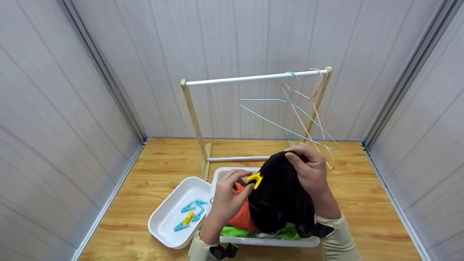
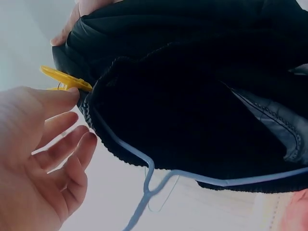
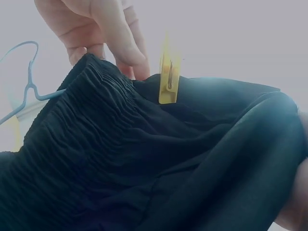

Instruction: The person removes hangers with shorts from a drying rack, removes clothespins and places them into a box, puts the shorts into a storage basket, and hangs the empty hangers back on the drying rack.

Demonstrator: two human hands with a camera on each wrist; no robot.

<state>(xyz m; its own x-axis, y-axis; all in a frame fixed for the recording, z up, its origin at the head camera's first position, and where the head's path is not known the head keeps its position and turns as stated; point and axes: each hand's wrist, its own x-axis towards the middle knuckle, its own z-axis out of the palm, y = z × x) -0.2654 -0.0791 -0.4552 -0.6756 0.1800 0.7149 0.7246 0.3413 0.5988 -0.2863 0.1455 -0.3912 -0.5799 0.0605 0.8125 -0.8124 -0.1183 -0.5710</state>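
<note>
A black elastic-waisted garment (image 1: 279,195) is held up over the white basin, its gathered waistband plain in the right wrist view. Inside the waist runs a blue wire hanger (image 2: 148,187). A yellow clothespin (image 1: 256,179) bites the garment's left edge. My left hand (image 1: 228,195) pinches the waist edge right beside the clothespin, thumb tip overlapping the pin in the left wrist view. The right hand (image 1: 311,170) grips the garment's upper right edge, thumb in front and the fingers partly hidden behind the cloth.
Behind stands a rack (image 1: 239,78) with a teal hanger (image 1: 268,116) and a pink hanger (image 1: 319,125). Orange cloth (image 1: 242,215) and green cloth (image 1: 232,232) lie in the white basin (image 1: 308,242). At left, a smaller white tray (image 1: 163,210) holds blue clothespins (image 1: 181,226) and yellow clothespin pieces (image 1: 188,218).
</note>
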